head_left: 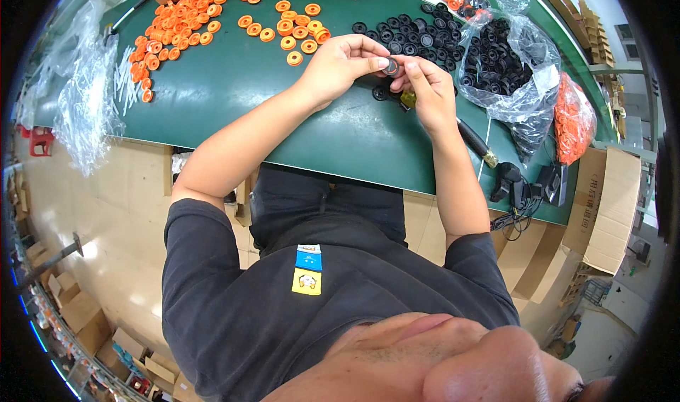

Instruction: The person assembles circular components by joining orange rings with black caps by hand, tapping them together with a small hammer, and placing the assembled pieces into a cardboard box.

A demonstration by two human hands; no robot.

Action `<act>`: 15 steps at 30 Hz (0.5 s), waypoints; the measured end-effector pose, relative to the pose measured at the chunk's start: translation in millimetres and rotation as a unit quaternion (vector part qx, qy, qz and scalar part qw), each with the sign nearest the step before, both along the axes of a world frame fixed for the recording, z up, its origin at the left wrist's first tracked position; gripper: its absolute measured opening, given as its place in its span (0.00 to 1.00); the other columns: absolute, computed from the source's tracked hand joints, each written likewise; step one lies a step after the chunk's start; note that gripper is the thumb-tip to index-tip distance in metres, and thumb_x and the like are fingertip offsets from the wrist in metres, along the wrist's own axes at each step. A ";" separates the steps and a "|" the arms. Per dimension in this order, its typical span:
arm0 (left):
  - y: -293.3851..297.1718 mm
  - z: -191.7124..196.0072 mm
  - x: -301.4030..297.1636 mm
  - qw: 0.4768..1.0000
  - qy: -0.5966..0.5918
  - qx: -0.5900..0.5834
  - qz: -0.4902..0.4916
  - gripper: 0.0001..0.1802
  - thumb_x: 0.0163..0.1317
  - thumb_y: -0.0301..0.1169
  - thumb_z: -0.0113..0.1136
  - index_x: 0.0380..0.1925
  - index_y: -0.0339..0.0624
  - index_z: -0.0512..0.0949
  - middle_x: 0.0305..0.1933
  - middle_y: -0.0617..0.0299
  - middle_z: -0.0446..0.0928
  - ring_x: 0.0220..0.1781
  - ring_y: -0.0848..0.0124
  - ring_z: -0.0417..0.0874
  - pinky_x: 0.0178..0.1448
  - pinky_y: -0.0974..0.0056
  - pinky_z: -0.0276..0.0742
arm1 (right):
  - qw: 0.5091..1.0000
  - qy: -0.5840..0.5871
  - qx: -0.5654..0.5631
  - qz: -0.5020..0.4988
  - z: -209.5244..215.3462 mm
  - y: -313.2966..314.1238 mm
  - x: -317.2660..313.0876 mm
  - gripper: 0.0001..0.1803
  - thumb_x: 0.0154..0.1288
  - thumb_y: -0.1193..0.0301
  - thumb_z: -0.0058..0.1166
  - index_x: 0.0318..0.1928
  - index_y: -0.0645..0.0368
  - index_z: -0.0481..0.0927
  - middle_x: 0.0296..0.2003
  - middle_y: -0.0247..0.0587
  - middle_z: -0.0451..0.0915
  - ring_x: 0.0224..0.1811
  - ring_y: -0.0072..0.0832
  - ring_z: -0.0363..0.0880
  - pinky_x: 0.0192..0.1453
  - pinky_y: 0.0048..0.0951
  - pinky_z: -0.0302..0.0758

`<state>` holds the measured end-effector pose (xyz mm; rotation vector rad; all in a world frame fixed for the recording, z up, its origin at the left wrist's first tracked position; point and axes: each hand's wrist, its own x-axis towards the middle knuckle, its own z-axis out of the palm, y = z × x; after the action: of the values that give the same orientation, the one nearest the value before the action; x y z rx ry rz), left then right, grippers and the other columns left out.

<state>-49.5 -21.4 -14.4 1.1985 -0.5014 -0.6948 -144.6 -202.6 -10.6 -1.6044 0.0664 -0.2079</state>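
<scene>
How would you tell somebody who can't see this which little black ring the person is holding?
Start at the big green table, then find the heap of loose black rings near its far edge. Just in front of that heap, the left hand and right hand meet. The held black ring is pinched between their fingertips, lifted off the table, while all the others lie flat or sit in bags.
</scene>
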 end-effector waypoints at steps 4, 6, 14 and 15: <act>0.6 -0.3 1.5 1.000 0.009 -0.020 -0.005 0.13 0.67 0.26 0.65 0.49 0.33 0.80 0.46 0.58 0.84 0.48 0.72 0.84 0.59 0.65 0.80 | 1.000 0.006 -0.001 -0.010 4.7 6.0 -1.9 0.16 0.78 0.65 0.53 0.52 0.65 0.84 0.37 0.35 0.85 0.34 0.19 0.81 0.41 0.22 0.78; 0.9 0.2 2.2 1.000 -0.008 -0.025 0.002 0.12 0.67 0.26 0.65 0.48 0.33 0.80 0.46 0.58 0.84 0.49 0.72 0.84 0.58 0.66 0.81 | 1.000 0.006 -0.001 -0.016 1.6 7.3 0.3 0.15 0.76 0.66 0.56 0.52 0.65 0.84 0.37 0.34 0.85 0.34 0.19 0.81 0.41 0.22 0.78; -0.9 5.0 -12.0 0.973 -0.218 0.057 0.051 0.11 0.66 0.24 0.64 0.48 0.35 0.81 0.46 0.61 0.84 0.48 0.74 0.83 0.58 0.67 0.80 | 0.999 -0.022 0.002 -0.050 -2.7 14.9 -0.4 0.10 0.72 0.70 0.62 0.46 0.64 0.82 0.35 0.33 0.84 0.35 0.17 0.80 0.42 0.20 0.78; -0.6 3.8 -12.5 0.970 -0.231 0.053 0.059 0.11 0.66 0.24 0.63 0.48 0.35 0.80 0.46 0.60 0.84 0.48 0.74 0.83 0.58 0.67 0.80 | 0.998 -0.022 0.003 -0.051 -3.8 15.4 -1.2 0.10 0.72 0.70 0.62 0.46 0.64 0.82 0.35 0.33 0.84 0.35 0.17 0.80 0.42 0.20 0.78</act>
<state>-61.9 -22.0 -10.6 1.4871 -0.7788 -0.3398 -145.8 -187.2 -14.4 -1.5918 0.1151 -0.3207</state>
